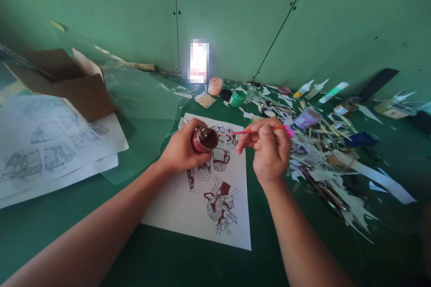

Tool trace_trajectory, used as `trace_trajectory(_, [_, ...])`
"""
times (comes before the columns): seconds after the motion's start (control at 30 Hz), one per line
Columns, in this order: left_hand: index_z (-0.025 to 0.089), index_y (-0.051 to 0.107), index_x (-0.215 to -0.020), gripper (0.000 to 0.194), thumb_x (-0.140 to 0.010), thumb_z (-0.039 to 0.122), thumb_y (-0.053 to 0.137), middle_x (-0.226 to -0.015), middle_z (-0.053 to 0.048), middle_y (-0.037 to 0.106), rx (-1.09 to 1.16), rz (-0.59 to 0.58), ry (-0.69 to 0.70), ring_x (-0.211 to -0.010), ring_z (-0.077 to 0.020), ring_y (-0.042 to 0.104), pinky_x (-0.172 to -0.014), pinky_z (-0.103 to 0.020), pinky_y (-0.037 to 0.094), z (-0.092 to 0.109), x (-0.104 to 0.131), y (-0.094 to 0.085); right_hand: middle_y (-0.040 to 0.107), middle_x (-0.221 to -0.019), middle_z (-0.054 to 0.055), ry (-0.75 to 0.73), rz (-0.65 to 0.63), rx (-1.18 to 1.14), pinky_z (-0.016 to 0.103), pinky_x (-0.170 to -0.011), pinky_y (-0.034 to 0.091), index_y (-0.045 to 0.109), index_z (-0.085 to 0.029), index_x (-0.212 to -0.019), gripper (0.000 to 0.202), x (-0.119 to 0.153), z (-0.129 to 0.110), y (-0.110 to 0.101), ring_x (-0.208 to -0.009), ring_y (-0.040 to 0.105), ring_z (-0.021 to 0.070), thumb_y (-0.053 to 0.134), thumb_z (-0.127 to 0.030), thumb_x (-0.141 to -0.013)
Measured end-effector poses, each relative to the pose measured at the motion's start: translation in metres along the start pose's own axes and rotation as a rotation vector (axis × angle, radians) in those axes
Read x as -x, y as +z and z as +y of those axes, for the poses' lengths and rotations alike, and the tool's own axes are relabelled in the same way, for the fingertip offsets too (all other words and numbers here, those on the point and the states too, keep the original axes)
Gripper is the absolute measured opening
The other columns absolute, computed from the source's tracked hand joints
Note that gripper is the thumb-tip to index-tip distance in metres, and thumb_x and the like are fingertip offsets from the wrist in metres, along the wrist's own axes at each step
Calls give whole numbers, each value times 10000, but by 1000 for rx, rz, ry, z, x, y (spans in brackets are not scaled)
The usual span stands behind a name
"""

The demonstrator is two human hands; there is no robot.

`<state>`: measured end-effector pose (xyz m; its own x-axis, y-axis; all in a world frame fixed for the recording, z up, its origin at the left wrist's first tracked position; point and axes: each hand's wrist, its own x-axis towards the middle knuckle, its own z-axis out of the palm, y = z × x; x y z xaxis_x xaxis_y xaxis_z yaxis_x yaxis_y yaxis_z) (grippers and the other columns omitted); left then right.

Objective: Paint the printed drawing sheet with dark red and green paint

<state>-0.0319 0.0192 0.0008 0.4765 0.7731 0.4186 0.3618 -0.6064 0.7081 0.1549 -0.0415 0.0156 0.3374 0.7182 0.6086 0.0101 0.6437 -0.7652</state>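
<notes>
Red brush [232, 133], maroon jar [204, 140]; white sheet [182, 210], black-lined, maroon-patched.

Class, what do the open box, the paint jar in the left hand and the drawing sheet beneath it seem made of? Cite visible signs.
Open box: likely matte cardboard, with brown panels and folded flaps.
Paint jar: probably smooth, clear plastic, perhaps glass; dark red seems to show through its shiny wall.
Drawing sheet: almost certainly matte white paper, thin and flat, bearing black outlines.

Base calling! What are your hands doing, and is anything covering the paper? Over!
Left hand gripping jar. Right hand holding brush, tip at jar's mouth. Paper: drawings partly dark red. Left hand and jar covering some.
</notes>
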Motion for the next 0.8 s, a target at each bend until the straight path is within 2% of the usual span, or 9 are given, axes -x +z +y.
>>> trace_trajectory(0.13, [201,507,-1021,438,-629,286,681,-967,-24,610,-2,-12,30,-834,-184,587,-768,-342,473,0,1,1,632,-684,-43,-4,-42,-9,202,-379,510,587,-210,-839,171,2,-1,1,-458,617,86,520,-313,-958])
trace_trajectory(0.27, [203,508,-1024,439,-625,274,677,-953,-19,619,-2,10,35,-822,-179,599,-761,-331,479,1,1,2,632,-664,-37,6,-68,122,191,-420,516,604,-202,-841,204,4,1,-2,-481,619,79,517,-339,-966])
trace_trajectory(0.43, [198,513,-1010,422,-629,274,680,-932,-19,626,8,18,50,-787,-169,597,-738,-322,488,0,1,2,610,-619,-50,-38,25,118,194,-387,493,596,-202,-793,219,3,-2,-3,-440,593,78,554,-359,-939])
trace_trajectory(0.63, [198,530,-1020,426,-631,279,680,-962,-36,632,4,13,109,-821,-189,604,-754,-344,491,-1,2,1,660,-549,-43,55,98,155,217,-386,520,589,-204,-790,238,4,-7,6,-412,616,106,583,-410,-908])
trace_trajectory(0.8, [196,533,-1045,431,-649,271,684,-1013,-53,632,-7,-5,185,-895,-214,611,-814,-372,493,-2,2,1,650,-510,-51,75,159,250,199,-370,497,584,-200,-745,275,2,-5,6,-398,611,103,641,-436,-872])
